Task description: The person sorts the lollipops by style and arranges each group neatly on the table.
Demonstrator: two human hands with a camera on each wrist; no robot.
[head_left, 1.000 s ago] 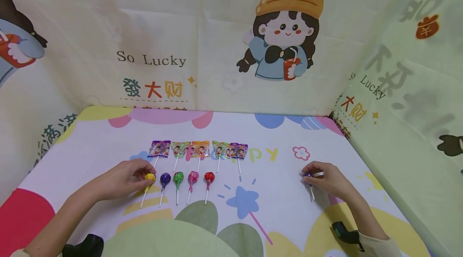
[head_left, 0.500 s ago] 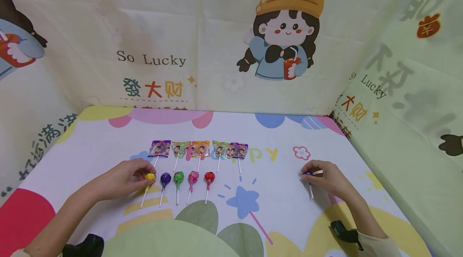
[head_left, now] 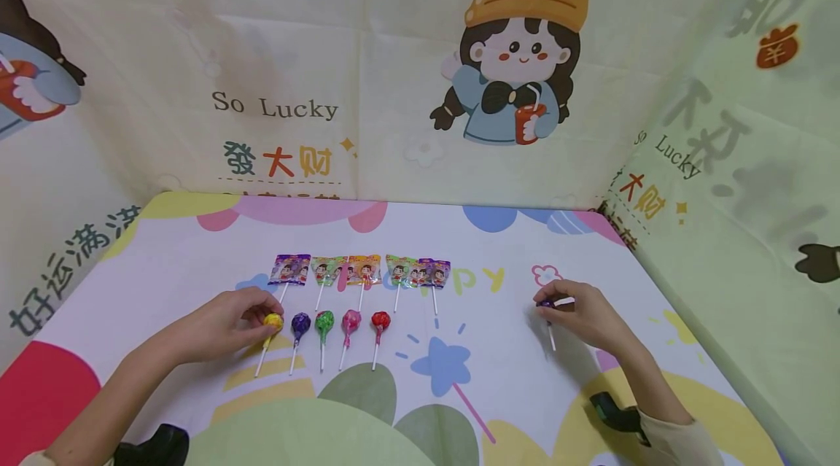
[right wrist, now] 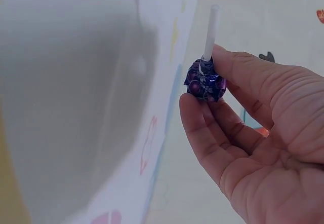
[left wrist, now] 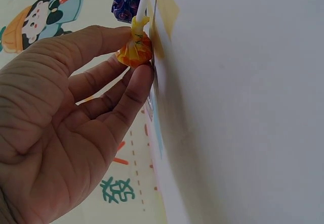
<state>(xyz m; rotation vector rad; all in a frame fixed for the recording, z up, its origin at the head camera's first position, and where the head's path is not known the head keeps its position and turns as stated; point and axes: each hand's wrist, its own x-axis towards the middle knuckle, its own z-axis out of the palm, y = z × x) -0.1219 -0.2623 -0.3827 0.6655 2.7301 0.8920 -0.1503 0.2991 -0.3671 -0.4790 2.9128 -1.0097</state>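
My left hand pinches the head of a yellow lollipop between thumb and fingers at the left end of the front row; its stick points toward me. On the right side of the table, my right hand grips a dark purple lollipop by its wrapped head, lifted off the surface, its white stick jutting out. Beside the left hand lie a purple lollipop, a green one, a pink one and a red one.
Behind the front row lies a row of flat bagged lollipops, among them a purple one, an orange one and another purple one. A patterned cloth covers the table. A printed curtain hangs behind and at both sides.
My right hand has moved slightly away from me and to the left, carrying the purple lollipop. The left hand and the lollipop rows have stayed in place.
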